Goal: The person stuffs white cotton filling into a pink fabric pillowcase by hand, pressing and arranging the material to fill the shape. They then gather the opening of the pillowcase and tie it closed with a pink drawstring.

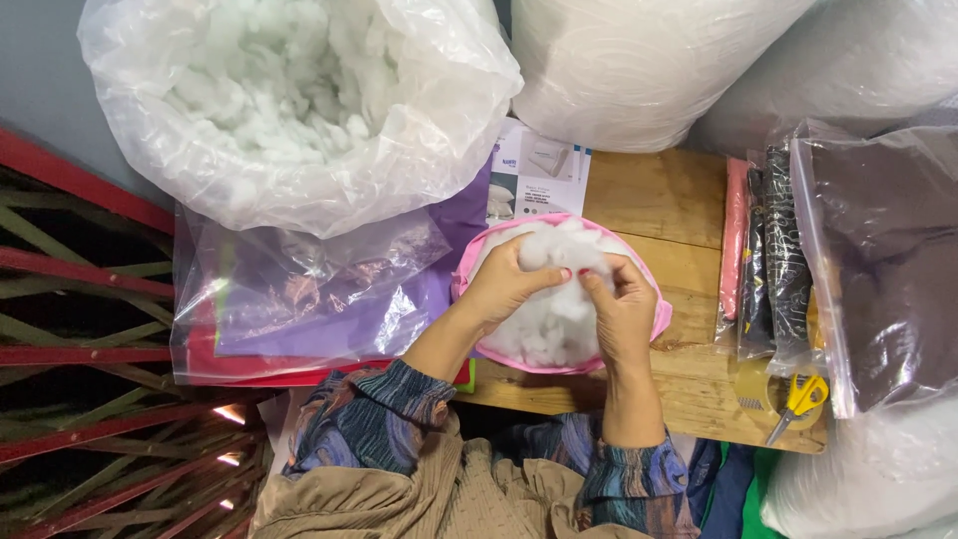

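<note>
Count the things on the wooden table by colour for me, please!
White: 1, the stuffing both hands press, left hand, right hand
Pink: 2, the fabric shell and a fabric roll
Yellow: 1, the scissors
Black patterned: 1, the bagged fabric
Total: 5

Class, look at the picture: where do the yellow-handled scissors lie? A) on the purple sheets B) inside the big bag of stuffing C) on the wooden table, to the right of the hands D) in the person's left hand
C: the scissors lie on the wooden table, right of both hands, which grip white stuffing.
</note>
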